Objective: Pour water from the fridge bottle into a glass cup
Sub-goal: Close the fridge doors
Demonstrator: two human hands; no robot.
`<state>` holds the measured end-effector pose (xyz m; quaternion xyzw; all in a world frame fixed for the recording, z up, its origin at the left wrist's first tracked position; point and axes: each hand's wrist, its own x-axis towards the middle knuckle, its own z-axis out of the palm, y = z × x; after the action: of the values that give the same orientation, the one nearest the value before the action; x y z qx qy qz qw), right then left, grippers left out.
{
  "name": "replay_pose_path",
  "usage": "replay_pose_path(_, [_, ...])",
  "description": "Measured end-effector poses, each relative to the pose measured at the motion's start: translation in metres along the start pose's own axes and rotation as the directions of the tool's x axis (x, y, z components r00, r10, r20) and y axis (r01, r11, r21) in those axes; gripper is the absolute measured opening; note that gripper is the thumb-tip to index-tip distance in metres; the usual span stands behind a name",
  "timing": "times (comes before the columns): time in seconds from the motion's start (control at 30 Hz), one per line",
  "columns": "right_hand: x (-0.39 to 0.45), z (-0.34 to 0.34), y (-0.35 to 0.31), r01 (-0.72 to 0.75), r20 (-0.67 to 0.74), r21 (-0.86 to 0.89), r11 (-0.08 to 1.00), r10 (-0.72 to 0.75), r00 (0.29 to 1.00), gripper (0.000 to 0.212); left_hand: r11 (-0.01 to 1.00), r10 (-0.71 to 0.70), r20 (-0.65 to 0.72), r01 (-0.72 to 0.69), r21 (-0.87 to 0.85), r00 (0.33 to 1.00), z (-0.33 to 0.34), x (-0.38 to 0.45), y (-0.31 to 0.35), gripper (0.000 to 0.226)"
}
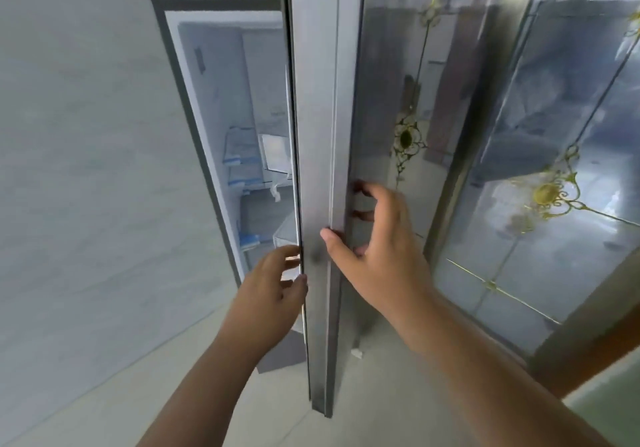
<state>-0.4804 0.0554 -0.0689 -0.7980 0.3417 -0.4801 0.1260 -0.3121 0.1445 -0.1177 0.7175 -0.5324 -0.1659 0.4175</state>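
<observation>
A grey fridge door [317, 156] stands partly open, seen edge-on in the middle of the view. My right hand [377, 249] grips its edge: the thumb lies on the near side and the fingers curl round the far side. My left hand [273, 287] is at the inner edge of the door, its fingertips hidden behind the door seal. The lit fridge interior [239, 128] shows white shelves with blue trim. No bottle and no glass cup can be made out.
A grey tiled wall [86, 152] fills the left. To the right of the fridge stands a glass-panelled door [540, 156] with gold ornaments. A pale tiled floor [194, 370] lies below my arms.
</observation>
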Motion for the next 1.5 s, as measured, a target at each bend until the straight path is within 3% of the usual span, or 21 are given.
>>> replay_pose_path(0.27, [0.050,0.082,-0.032,0.084,0.277,0.016,0.996,-0.085,0.957,0.069,0.999,-0.030,-0.188,0.025,-0.033,0.982,-0.050,0.040,-0.054,0.075])
replay_pose_path(0.47, [0.095,0.148,-0.048,0.180,0.509,-0.179,0.967,-0.065,0.858,0.070,0.999,-0.027,-0.238,0.032,0.017,0.971,-0.096,0.111,-0.102,0.064])
replay_pose_path(0.7, [0.146,0.204,-0.041,0.131,0.427,-0.371,0.920,0.044,0.903,0.069,0.999,-0.036,-0.274,0.043,0.016,0.961,-0.138,0.197,-0.150,0.024])
replay_pose_path(1.0, [0.188,0.254,-0.021,0.033,0.469,-0.463,0.886,0.213,0.857,0.078,0.997,-0.014,-0.228,0.031,0.069,0.974,-0.158,0.269,-0.190,0.024])
replay_pose_path(1.5, [0.203,0.290,-0.005,-0.011,0.426,-0.468,0.883,0.237,0.873,0.081,0.993,-0.008,-0.206,0.032,0.115,0.979,-0.159,0.317,-0.210,0.021])
